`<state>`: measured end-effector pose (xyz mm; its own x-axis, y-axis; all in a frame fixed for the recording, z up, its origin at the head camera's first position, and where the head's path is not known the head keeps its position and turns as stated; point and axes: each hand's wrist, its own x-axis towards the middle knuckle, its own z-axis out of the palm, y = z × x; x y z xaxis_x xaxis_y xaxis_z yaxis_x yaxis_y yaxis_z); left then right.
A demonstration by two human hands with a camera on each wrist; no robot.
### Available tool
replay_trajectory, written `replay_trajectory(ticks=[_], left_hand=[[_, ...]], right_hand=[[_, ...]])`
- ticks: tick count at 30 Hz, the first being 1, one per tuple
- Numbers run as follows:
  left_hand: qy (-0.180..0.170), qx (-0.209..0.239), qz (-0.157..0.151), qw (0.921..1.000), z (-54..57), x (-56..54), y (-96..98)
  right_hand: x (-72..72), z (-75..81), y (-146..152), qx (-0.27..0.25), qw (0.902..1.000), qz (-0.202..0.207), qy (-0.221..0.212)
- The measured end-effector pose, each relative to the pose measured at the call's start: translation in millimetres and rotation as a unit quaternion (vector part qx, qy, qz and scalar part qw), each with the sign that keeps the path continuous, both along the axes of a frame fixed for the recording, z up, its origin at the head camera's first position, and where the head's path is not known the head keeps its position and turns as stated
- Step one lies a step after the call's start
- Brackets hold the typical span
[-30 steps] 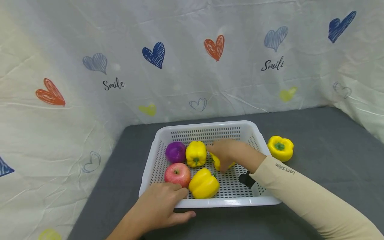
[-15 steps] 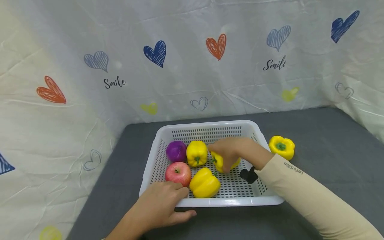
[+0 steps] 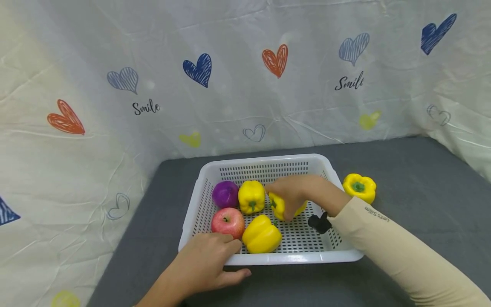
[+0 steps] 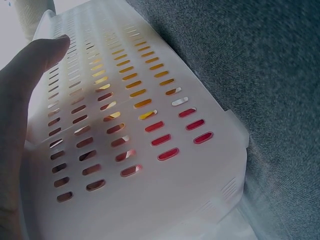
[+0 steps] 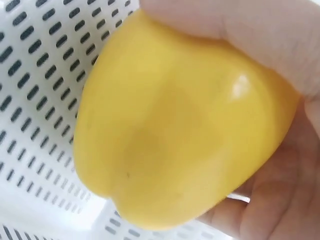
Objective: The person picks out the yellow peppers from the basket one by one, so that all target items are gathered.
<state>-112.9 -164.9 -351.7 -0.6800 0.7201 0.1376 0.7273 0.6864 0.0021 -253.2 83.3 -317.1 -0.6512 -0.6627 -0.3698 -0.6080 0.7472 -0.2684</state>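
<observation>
In the head view, my right hand grips a yellow bell pepper inside a white plastic basket. The right wrist view shows that bell pepper close up, thumb and fingers on opposite sides. With my left hand I hold the basket's front left rim, fingers over the edge and thumb outside; in the left wrist view the thumb lies by the slotted wall. Near these fingers sit a red apple and a second yellow bell pepper.
Behind the apple stands a purple round vegetable, beside another yellow bell pepper. One more yellow bell pepper rests on the grey tabletop, right of the basket. A white curtain printed with hearts hangs behind.
My right hand has shifted slightly right with the yellow bell pepper, and more of that pepper shows. My left hand stays at the rim.
</observation>
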Motion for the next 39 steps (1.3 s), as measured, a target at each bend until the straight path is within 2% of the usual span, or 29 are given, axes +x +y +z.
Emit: replay_trajectory(ticks=[13,22,31,39], left_hand=[[-0.006,-0.002,0.004,1.0,-1.2,0.1,-0.4],[-0.007,-0.001,0.005,1.0,-0.3,0.2,-0.6],[-0.004,0.0,0.004,1.0,-0.1,-0.2,-0.2],[-0.014,-0.004,0.006,0.9999,1.5,0.0,0.1]], right_hand=[[2.3,4.7,17,-0.018,0.9997,0.01,0.013],[9.8,16.2,33,-0.079,0.9966,0.018,0.015],[19.7,22.8,50,-0.161,0.9867,0.006,0.02],[27.3,27.8,62,-0.202,0.9793,-0.008,0.008]])
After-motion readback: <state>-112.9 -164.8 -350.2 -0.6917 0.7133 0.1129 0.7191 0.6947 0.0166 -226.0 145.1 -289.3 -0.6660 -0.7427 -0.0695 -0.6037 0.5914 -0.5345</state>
